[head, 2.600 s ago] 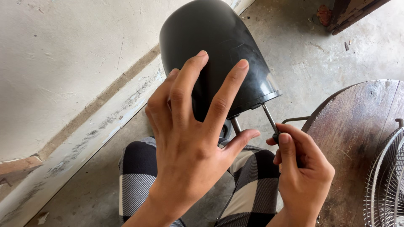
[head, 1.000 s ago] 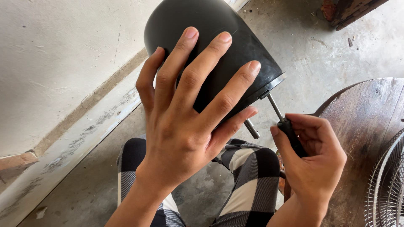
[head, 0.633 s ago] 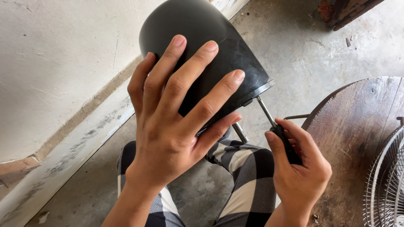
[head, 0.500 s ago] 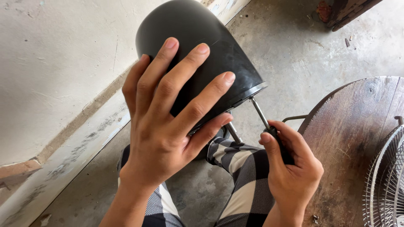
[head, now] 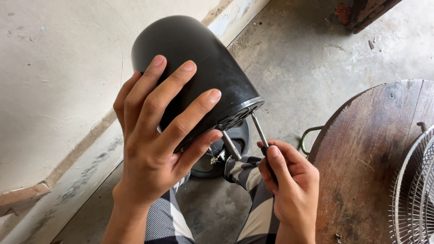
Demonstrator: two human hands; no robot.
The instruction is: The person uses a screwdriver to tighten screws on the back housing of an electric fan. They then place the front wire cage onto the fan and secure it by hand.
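Compared with half a second ago, the housing (head: 199,68) sits lower and further left in the view, and both hands have shifted left with it; a round black base (head: 226,153) and some thin wires now show beneath its rim, where before they were hidden. The screwdriver (head: 260,133) stands steeper than it did.

At the far left runs a pale wall (head: 54,68) with a worn skirting strip. The left hand (head: 153,149) lies spread over the side of the dark, dome-shaped housing, fingers (head: 181,86) wide apart and pressed flat on the shell, the thumb tucked under the rim, so the housing is gripped between thumb and fingers and held tilted above the lap. A short metal shaft (head: 230,147) sticks out from the housing's open end, just beside the left thumb. To its right the screwdriver's thin shank reaches up to the rim. The right hand (head: 289,180) is closed round the screwdriver's black handle, fingers curled tight. Checked trousers (head: 253,217) lie below both hands. Further right stands a round wooden table (head: 375,149), and at its right edge a wire fan guard (head: 418,190).
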